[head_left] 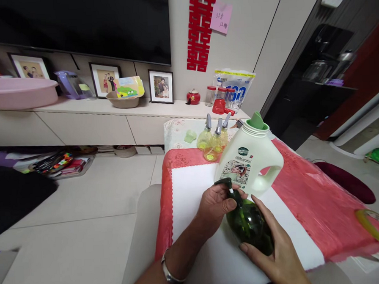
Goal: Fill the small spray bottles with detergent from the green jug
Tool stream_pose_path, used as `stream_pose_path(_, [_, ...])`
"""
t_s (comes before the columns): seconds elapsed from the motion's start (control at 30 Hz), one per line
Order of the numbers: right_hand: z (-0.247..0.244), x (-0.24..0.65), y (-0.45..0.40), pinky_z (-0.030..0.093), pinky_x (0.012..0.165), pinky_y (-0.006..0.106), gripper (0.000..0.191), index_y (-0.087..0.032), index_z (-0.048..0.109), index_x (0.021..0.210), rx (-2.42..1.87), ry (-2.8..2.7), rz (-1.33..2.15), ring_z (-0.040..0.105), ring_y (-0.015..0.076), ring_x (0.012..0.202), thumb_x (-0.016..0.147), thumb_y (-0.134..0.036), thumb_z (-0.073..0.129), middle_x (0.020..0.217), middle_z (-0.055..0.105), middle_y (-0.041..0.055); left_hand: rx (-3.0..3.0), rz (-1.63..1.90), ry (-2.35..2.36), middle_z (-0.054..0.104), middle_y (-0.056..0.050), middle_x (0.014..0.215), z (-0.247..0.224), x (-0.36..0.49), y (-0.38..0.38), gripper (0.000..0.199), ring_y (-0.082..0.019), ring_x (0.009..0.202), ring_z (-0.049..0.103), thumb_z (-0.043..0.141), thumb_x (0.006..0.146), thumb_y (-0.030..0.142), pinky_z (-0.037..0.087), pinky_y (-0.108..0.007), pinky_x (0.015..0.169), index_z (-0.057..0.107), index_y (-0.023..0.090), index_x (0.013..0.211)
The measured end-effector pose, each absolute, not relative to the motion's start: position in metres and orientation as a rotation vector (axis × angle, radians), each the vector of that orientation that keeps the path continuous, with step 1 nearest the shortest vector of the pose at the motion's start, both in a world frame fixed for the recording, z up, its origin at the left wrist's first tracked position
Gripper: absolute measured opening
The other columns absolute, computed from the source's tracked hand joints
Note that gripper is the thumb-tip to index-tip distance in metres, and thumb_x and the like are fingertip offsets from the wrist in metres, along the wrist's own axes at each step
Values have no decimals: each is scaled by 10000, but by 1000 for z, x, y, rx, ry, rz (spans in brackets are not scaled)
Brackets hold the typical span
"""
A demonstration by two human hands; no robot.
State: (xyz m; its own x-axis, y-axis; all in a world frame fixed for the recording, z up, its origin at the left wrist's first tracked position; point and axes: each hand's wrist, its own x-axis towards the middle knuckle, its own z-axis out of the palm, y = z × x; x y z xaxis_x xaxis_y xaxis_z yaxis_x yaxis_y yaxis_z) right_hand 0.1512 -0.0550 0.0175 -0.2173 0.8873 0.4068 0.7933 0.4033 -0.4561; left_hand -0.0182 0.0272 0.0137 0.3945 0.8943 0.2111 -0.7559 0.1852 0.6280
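My left hand (217, 208) pinches the neck of a dark green pump bottle (249, 225), just under its black pump head (225, 181). Around the round body of the same bottle my right hand (274, 243) is wrapped, thumb below and fingers on the far side. The bottle tilts to the left above a white cloth (192, 192). Right behind it stands a large pale green jug (241, 156) with a handle and a green spout in its uncapped mouth. Behind the jug's left side are several clear pump bottles (210, 143) with yellow liquid and grey pumps.
A red tablecloth (306, 186) covers the table under the white cloth. A roll of yellow tape (373, 230) lies at the right edge. On the back cabinet stand picture frames (161, 87), a pink basin (18, 92), red-lidded jars (210, 95) and a plastic bag (240, 86).
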Motion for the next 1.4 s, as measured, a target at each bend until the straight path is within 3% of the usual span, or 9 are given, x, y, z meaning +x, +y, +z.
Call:
stream_pose_path(0.17, [15,144,-55,443,1073,321,750,-173,227,1552,-1438,-2041,49,435,221,1290,953,-478,560,1431,385,80,655,1285,280,695,-8,825,15,-14,28,418,-200,833,704,918,613,273,489,-324,843,639,172,906])
stream_pose_path(0.3, [9,145,-56,426,1066,341,730,-169,228,1554,-1433,-2046,10,419,230,1291,967,-459,550,1425,384,86,473,1461,348,658,50,836,19,-19,34,413,-143,829,701,925,597,237,492,-307,930,618,186,869])
stream_pose_path(0.43, [5,156,-59,425,1069,332,742,-159,222,1559,-1468,-2035,-20,425,226,1291,975,-483,545,1427,386,84,275,1484,331,687,11,912,17,-26,43,355,-166,957,706,885,677,228,449,-369,1077,640,172,929])
stream_pose_path(0.67, [9,178,-69,445,1027,317,742,-139,253,1556,-1483,-2064,-163,469,227,1255,979,-521,521,1422,404,81,117,1479,341,745,-82,963,13,-29,49,86,-228,997,733,668,907,213,463,-450,1090,654,128,907])
stream_pose_path(0.97, [5,208,-89,512,901,353,784,-161,258,1569,-1620,-1955,-300,544,278,1179,960,-589,503,1428,419,80,16,1378,342,750,-116,907,24,-31,47,390,-199,910,752,391,1034,308,501,-440,1059,676,111,856])
stream_pose_path(1.1, [14,217,-84,543,820,338,833,-171,290,1569,-1671,-1816,-295,572,290,1144,926,-641,533,1399,457,71,-30,1295,355,745,-109,842,30,-30,43,444,-181,847,758,367,1038,338,539,-392,1015,672,112,810])
stream_pose_path(1.33, [63,227,-52,519,903,553,922,-290,336,1554,-1689,-1638,-273,543,381,1170,805,-764,590,1392,465,62,-106,1274,380,737,-104,816,31,-30,44,433,-174,815,758,385,1034,348,571,-375,970,663,108,804])
stream_pose_path(1.4, [80,229,-39,504,933,571,962,-300,368,1536,-1681,-1603,-288,538,383,1177,758,-814,603,1381,477,57,-112,1272,387,733,-104,813,30,-29,44,425,-173,822,756,390,1034,335,574,-371,969,660,104,801])
